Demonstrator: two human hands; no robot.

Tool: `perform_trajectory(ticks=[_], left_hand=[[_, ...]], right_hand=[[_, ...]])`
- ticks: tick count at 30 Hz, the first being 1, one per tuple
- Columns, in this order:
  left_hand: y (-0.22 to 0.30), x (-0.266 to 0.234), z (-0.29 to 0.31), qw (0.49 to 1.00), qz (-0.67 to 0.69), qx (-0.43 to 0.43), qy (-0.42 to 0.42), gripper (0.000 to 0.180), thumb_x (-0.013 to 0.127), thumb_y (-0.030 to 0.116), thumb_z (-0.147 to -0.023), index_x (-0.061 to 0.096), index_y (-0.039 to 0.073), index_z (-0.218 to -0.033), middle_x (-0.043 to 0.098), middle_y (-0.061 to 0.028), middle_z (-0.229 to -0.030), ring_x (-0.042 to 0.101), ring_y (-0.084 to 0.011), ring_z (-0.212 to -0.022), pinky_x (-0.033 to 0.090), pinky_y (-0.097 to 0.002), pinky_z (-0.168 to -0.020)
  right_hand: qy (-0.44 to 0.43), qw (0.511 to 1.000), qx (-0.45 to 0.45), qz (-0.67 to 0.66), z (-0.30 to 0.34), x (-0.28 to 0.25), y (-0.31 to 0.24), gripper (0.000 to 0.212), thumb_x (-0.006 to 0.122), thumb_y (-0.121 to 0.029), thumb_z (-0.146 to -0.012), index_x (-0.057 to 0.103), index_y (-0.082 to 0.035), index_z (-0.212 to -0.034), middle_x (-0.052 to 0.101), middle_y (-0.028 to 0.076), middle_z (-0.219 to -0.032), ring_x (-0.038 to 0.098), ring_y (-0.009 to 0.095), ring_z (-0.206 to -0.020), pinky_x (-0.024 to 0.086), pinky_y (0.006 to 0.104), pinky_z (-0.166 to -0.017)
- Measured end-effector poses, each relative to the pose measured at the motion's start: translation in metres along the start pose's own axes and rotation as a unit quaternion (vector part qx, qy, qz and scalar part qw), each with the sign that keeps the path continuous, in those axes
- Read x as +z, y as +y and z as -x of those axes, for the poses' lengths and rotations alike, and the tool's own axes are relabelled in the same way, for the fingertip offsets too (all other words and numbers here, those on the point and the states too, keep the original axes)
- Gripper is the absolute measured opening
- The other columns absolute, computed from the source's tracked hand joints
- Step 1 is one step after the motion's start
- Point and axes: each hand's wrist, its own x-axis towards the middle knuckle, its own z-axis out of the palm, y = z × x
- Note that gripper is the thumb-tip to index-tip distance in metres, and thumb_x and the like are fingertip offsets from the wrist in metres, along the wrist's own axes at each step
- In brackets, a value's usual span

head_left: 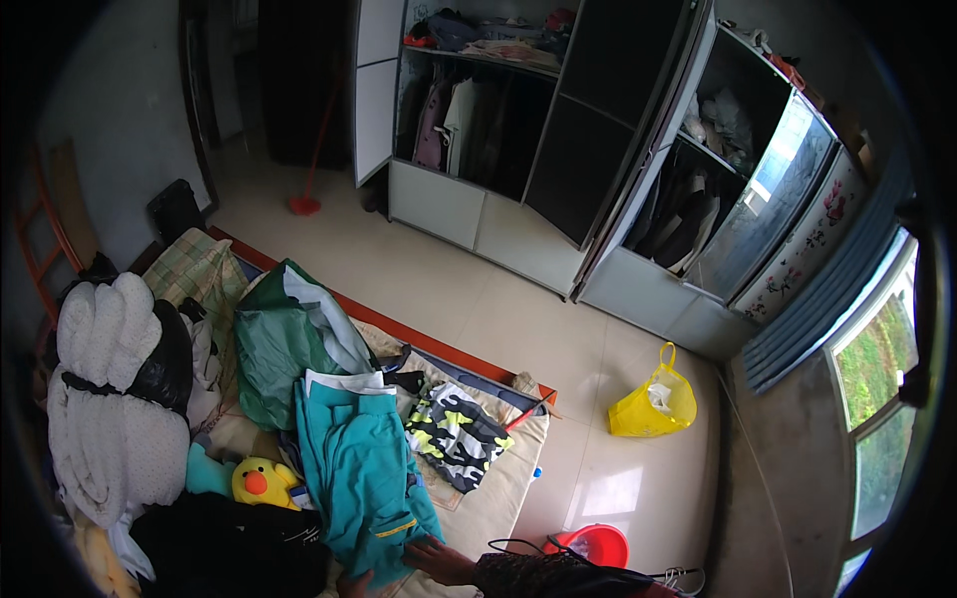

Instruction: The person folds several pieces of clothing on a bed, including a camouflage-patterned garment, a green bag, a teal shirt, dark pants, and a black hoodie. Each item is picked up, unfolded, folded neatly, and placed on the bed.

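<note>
The teal garment (pixel 354 468) lay spread on the bed (pixel 506 495), between the yellow plush toy (pixel 261 482) and the camouflage cloth (pixel 459 437), below the green bag (pixel 279 344). The right hand (pixel 442 561) rested at its near edge, fingers extended and slightly apart, gripping nothing visible. The left hand (pixel 354 584) touched its bottom end, partly cut off; whether its fingers gripped, I couldn't tell.
</note>
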Motion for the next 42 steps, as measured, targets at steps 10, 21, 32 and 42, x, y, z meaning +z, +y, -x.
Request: perform_trajectory(ticks=[10,21,32,42], left_hand=[[0.017,0.012,0.009,0.999,-0.010,-0.016,-0.029,0.054,0.069,0.008,-0.081,0.050,0.005,-0.131,0.058,-0.0104,-0.124,0.059,-0.0261,-0.108,0.052,-0.0415,-0.088],[0.012,-0.005,0.060,0.987,0.084,-0.034,-0.133,0.053,0.068,0.015,-0.086,0.049,0.004,-0.135,0.059,-0.0128,-0.127,0.061,-0.0280,-0.107,0.054,-0.0428,-0.085],[-0.022,-0.040,0.247,0.940,0.199,-0.256,-0.103,0.050,0.064,0.016,-0.091,0.047,-0.003,-0.134,0.057,-0.0126,-0.130,0.059,-0.0260,-0.113,0.052,-0.0401,-0.094],[-0.033,-0.062,0.265,0.952,0.168,-0.217,-0.136,0.046,0.061,0.022,-0.093,0.051,-0.006,-0.128,0.060,-0.0151,-0.124,0.061,-0.0241,-0.110,0.051,-0.0386,-0.095]], right_hand=[[0.084,0.995,0.035,0.050,0.001,-0.010,0.002,0.056,0.058,-0.019,-0.081,0.047,-0.014,-0.136,0.049,0.006,-0.129,0.049,0.021,-0.119,0.040,0.0378,-0.099],[0.059,0.998,-0.017,-0.026,0.041,-0.018,-0.011,0.045,0.057,-0.013,-0.078,0.058,-0.015,-0.122,0.056,0.005,-0.116,0.052,0.023,-0.110,0.044,0.0360,-0.094],[-0.070,0.973,-0.042,-0.215,0.127,0.004,-0.128,0.038,0.064,-0.017,-0.070,0.064,-0.013,-0.107,0.062,0.008,-0.100,0.058,0.030,-0.094,0.051,0.0411,-0.081],[-0.251,0.921,-0.067,-0.291,0.115,-0.008,-0.115,0.035,0.064,-0.022,-0.073,0.066,-0.010,-0.107,0.065,0.014,-0.098,0.063,0.032,-0.094,0.051,0.0418,-0.080]])
